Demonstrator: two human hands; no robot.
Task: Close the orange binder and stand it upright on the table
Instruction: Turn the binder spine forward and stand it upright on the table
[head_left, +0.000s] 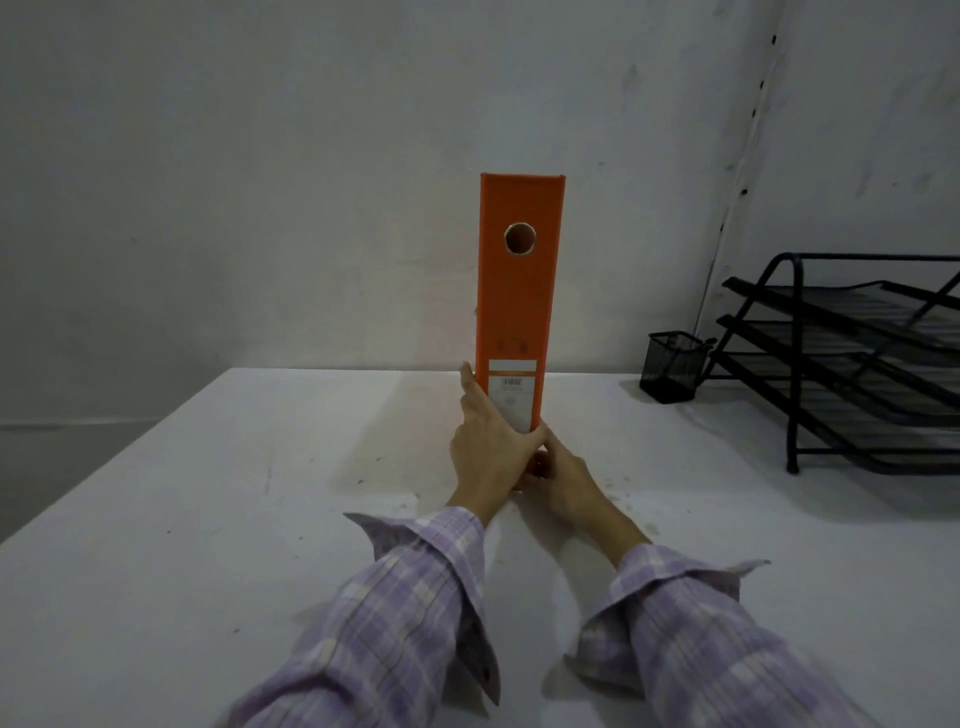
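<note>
The orange binder stands upright and closed on the white table, its spine facing me with a round finger hole near the top and a white label low down. My left hand grips the bottom of the spine from the left, fingers stretched along the binder's left side. My right hand holds the binder's base from the right, fingers curled around the lower corner. Both hands hide the binder's bottom edge. Purple checked sleeves cover both forearms.
A black mesh pen cup stands at the back right of the table. Beside it, at the far right, is a black tiered wire paper tray. A grey wall rises just behind the table.
</note>
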